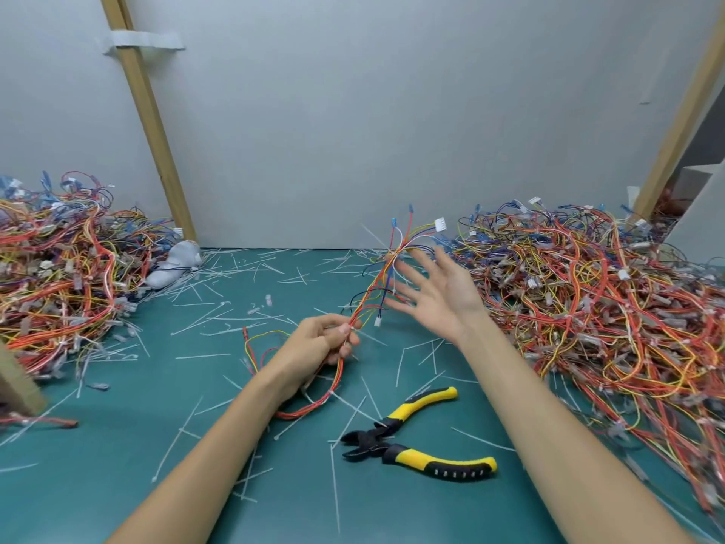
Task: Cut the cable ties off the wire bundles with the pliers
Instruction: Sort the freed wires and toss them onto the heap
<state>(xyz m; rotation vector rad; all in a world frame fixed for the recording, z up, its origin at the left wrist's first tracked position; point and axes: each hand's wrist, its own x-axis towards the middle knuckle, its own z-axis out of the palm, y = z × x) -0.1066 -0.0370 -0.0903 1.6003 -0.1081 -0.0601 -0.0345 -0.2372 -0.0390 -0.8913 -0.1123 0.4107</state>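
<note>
- Thin plastic-coated wire bundle (376, 284), mostly red and orange with yellow, blue and black strands; lifted above the counter (117, 465) and slanting up to the right.
- Fanned at the top into loose ends with small blue terminals and one ribbed white connector (440, 223); lower tail looping down under the left wrist onto the mat.
- Pale tie tail (372, 235) jutting out stiffly where the strands fan apart; a second white tie (331, 392) cinched round the lower loop.
- Left hand (325, 339) gripping the bundle near mid-length, fingers (347, 331) curled round it, thumb on top.
- Right hand (435, 296) spread wide, palm towards the bundle, fingers straight and slightly blurred, holding nothing; just beside the upper strands, contact impossible to tell.
- Pliers (416, 441) flat on the counter between the forearms, untouched: black metal jaws parted, yellow-and-black grippy handles splayed.
- Counter smooth and teal, strewn with thin white cut ties (212, 320).
- Tangled left heap (59, 276) and larger right heap (588, 308) of similar wires hemming a broad open strip in the middle.
- Behind, a plain grey wall (392, 111) with two leaning wooden posts (153, 123); crumpled pale cloth (176, 265) at the left heap's foot.
</note>
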